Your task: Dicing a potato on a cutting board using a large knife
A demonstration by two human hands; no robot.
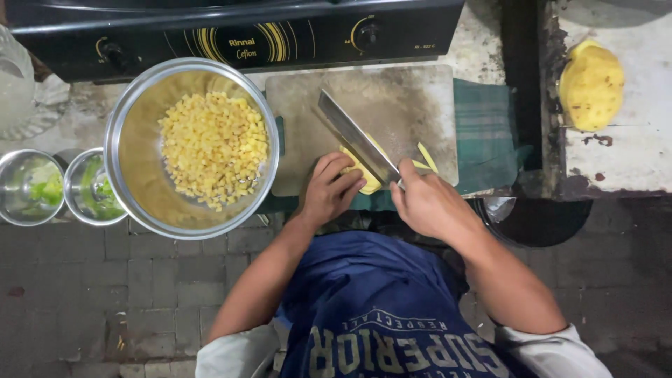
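Note:
My right hand (428,201) grips the handle of a broad kitchen knife (353,135), whose blade lies slanted across a worn cutting board (392,105). My left hand (329,187) presses curled fingers on a yellow piece of peeled vegetable (365,176) at the board's near edge, right beside the blade. A thin yellow strip (428,157) lies on the board just right of the knife.
A large steel bowl (126,126) left of the board holds several small yellow cubes (213,148). Two small steel bowls (31,187) with green pieces stand farther left. A black gas stove (231,35) runs along the top. A whole peeled yellow vegetable (591,85) rests at the upper right.

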